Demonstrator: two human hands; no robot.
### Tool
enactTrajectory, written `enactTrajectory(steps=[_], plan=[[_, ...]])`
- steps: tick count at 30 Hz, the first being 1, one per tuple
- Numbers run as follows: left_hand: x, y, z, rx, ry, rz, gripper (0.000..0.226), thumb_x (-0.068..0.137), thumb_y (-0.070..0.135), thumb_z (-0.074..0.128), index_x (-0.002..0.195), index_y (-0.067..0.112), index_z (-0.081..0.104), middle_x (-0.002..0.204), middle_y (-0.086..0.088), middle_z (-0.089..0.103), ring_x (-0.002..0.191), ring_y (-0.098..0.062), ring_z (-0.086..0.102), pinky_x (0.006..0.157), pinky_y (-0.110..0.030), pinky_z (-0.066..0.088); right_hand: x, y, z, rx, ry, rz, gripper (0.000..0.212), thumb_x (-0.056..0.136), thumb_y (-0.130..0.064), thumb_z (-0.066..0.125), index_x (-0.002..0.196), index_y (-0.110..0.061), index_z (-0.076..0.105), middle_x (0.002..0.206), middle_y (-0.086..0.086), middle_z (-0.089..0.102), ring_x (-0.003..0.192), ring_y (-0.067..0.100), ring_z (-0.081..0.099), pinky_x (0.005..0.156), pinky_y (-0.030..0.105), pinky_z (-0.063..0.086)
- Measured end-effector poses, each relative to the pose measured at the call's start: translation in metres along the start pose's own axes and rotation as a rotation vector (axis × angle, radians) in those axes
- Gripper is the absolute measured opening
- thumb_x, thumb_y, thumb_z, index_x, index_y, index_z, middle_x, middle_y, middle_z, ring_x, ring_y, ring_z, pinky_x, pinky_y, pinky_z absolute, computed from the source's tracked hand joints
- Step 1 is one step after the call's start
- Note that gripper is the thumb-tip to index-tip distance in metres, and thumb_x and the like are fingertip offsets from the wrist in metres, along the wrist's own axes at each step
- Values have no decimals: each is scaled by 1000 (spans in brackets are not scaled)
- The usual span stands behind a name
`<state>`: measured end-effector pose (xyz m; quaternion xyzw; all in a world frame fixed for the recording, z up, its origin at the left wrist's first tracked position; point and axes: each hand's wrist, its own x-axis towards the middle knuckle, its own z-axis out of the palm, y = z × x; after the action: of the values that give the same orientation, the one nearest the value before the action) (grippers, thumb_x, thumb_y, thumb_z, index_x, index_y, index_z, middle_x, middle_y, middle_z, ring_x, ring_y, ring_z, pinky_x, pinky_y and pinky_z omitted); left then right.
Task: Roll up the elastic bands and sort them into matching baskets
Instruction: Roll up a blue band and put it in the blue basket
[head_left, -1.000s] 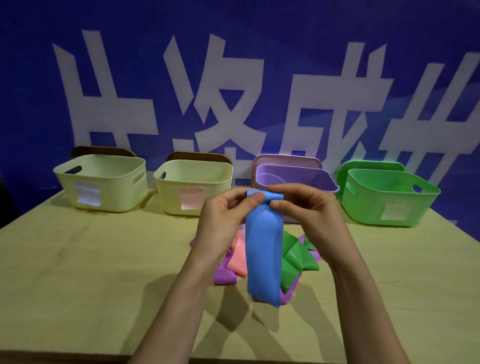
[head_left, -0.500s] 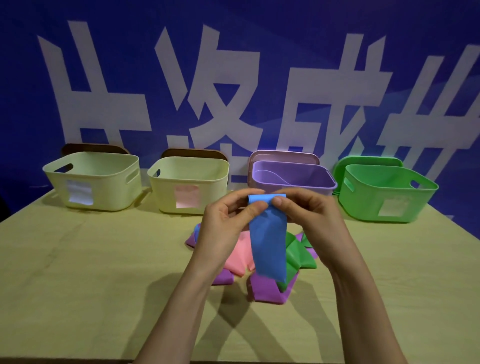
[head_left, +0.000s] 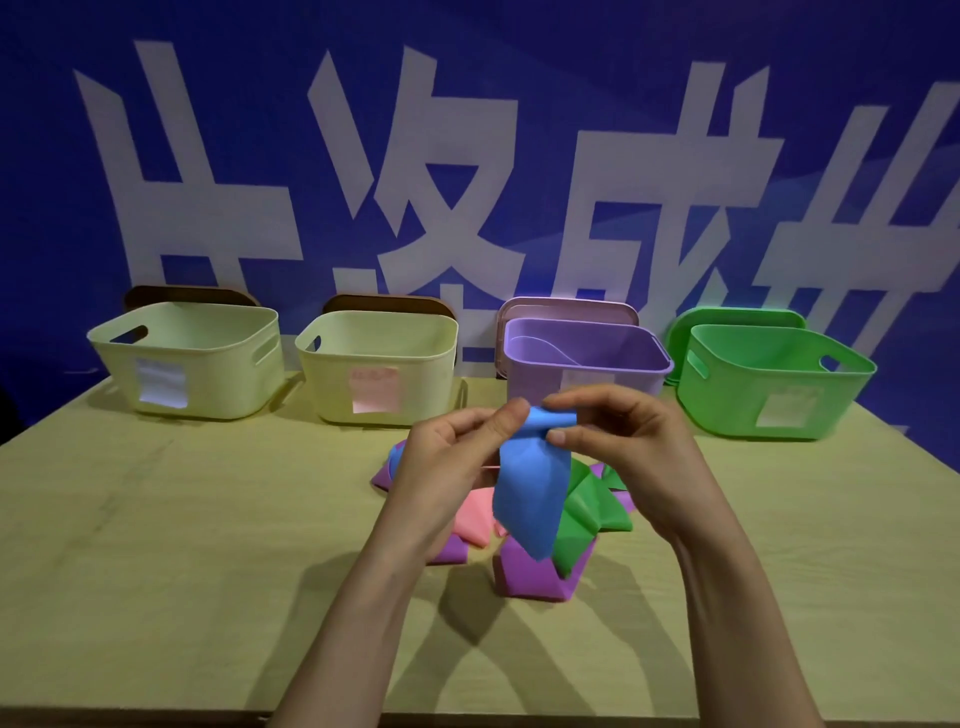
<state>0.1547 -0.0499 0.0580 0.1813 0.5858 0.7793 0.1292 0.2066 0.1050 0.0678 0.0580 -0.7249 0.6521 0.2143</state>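
Over the table (head_left: 182, 545), left hand (head_left: 447, 462) and right hand (head_left: 623, 441) pinch a dangling blue band (head_left: 530, 488) at its rolled top.

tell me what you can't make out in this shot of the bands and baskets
All in the head view:
Rolled end of the blue band: pinched between the left hand and right hand, turns hidden.
Pile of bands: count unclear, hands and blue band cover it.
Purple basket label: behind the fingers.
Left cream basket floor: hidden by its front wall.
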Motion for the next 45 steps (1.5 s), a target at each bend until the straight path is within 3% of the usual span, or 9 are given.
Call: enactTrajectory(steps=[3,6,10,17,20,24,30,38,45], plan=[[0,-2,0,-2,-1,17,17,70,23,70,83,12,71,72,-1,72,65,-13,67,56,-19,51,-3,0,-1,-15,-17,9,33,71,14,69,87,-14,70,85,-8,74,84,4,69,71,15,51],[-1,-3,-2,-6,-19,43,17,71,15,71,87,9,71,73,-2,73,65,-12,67,56,-18,50,-7,0,-5,-37,-36,33,29,74,-9,73,100,-20,69,99,-3,73,92,9,68,74,22,54],[1,-4,-3,84,-18,120,13,76,3,71,86,11,71,76,0,73,68,-7,66,58,-16,49,-7,2,-4,-84,-9,78,18,74,-25,69,90,-16,72,84,1,74,78,6,67,70,19,51],[4,-8,-2,17,-75,58,39,67,30,69,104,19,68,95,-2,73,87,-17,69,70,-27,56,-4,8,-2,49,81,40,17,71,-27,69,85,-19,74,84,-1,73,79,10,65,70,21,51],[5,-10,-3,18,-125,-67,43,74,20,68,115,7,63,92,-8,73,78,-14,69,63,-23,55,-3,9,-3,141,119,60,14,71,-24,68,82,-19,74,83,0,72,79,12,64,71,22,53],[4,-15,2,86,-83,-97,18,81,3,67,99,5,69,86,-10,75,75,-16,70,64,-23,56,-4,10,-1,178,132,75,14,69,-23,69,82,-18,72,81,-2,70,77,11,63,69,20,52],[6,-18,6,79,-15,-81,21,75,-3,72,94,4,70,81,-8,75,72,-16,70,63,-24,57,-7,12,1,214,159,77,18,67,-16,71,84,-17,71,76,-4,70,73,7,65,63,18,51],[3,-18,8,9,-54,-85,22,74,0,71,94,9,71,84,-8,75,78,-19,70,74,-31,57,-10,13,-3,148,134,26,30,70,12,70,81,-15,71,82,-5,75,78,6,68,66,16,51],[4,-18,9,-27,-81,-79,33,68,30,67,94,11,73,90,-12,74,80,-20,70,69,-28,58,-12,12,-11,82,40,-27,34,68,23,66,77,-10,70,85,-4,73,85,8,69,73,18,53]])
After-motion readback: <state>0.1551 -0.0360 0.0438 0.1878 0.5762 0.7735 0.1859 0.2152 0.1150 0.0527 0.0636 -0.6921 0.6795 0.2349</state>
